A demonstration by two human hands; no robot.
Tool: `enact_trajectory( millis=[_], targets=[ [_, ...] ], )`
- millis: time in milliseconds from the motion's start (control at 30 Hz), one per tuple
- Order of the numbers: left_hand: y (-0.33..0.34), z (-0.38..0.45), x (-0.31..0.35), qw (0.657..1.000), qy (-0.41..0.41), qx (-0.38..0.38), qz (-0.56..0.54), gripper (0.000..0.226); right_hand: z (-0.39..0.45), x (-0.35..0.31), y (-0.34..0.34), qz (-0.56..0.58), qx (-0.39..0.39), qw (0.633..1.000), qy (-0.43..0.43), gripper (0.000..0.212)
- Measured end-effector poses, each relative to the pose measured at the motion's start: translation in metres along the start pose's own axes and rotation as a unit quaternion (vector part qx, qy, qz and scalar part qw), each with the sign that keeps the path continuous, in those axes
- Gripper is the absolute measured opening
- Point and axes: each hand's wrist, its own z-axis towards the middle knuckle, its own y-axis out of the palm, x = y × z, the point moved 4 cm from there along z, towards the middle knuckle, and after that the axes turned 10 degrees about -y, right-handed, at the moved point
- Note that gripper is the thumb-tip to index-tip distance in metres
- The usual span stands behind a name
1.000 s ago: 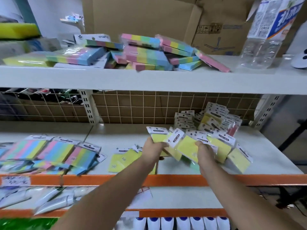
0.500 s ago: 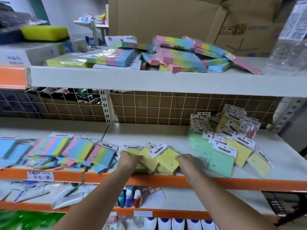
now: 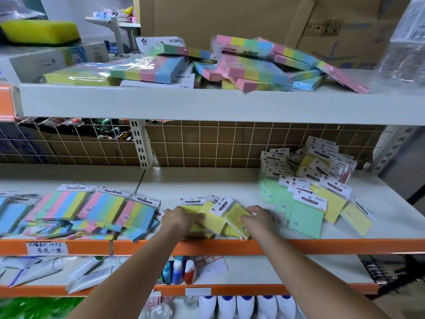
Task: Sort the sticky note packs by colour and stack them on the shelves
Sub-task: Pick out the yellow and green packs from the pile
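**Both hands on the yellow pile, middle shelf**

Head view. Left hand (image 3: 181, 217) lies palm down on the yellow sticky note packs (image 3: 213, 217), fingers together and roughly straight, pressing the left side of the pile. Right hand (image 3: 259, 218) sits at the pile's right edge, fingers curled over the nearest pack; whether it truly grips, I cannot tell. At least four yellow packs show, overlapping at the near edge of the middle shelf (image 3: 195, 180).

Left of them: three striped multicolour packs (image 3: 99, 207) fanned side by side, more blurred beneath.

Right, near: green packs (image 3: 303, 218), about three visible, with about three yellow ones just beside. Behind, a jumbled heap of mixed packs (image 3: 317, 160), too tangled to count.

Upper shelf: thick rainbow pads (image 3: 253, 65) piled loosely, roughly eight. One yellow sponge (image 3: 41, 31) far left.

Lower shelf: three small bottles (image 3: 178, 270), several white tubes (image 3: 92, 272).
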Motion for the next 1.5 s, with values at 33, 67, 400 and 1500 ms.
enact_trajectory(
  millis=[33, 67, 400, 1500],
  targets=[
    [0.001, 0.0, 0.001, 1.0, 0.002, -0.003, 0.0, 0.071, 0.001, -0.001, -0.001, -0.022, -0.005, 1.0, -0.011, 0.041],
    [0.003, 0.0, 0.002, 1.0, 0.003, -0.006, -0.001, 0.072, 0.003, -0.001, -0.001, -0.039, -0.012, 0.999, -0.023, 0.041],
    [0.022, -0.007, 0.018, 1.0, 0.022, -0.005, 0.014, 0.079, 0.023, 0.012, -0.013, -0.057, -0.053, 0.995, -0.058, 0.04],
    [0.044, -0.066, 0.119, 0.979, 0.185, 0.083, 0.011, 0.069, 0.008, 0.013, -0.098, -0.082, 0.089, 0.984, -0.131, 0.026]
  ],
)
